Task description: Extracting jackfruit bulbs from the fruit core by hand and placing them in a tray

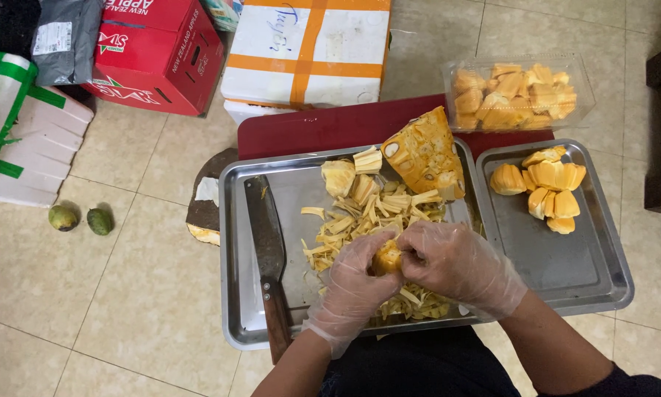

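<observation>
left hand + right hand | fingers pinched 1 jackfruit pod | looked soft, sticky, slippery | best gripped at sides | over steel tray

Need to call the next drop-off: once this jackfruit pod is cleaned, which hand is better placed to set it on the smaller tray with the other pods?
Probably the right hand. It grips the pod together with the left hand, but sits nearer the smaller tray, just across its rim.
</observation>
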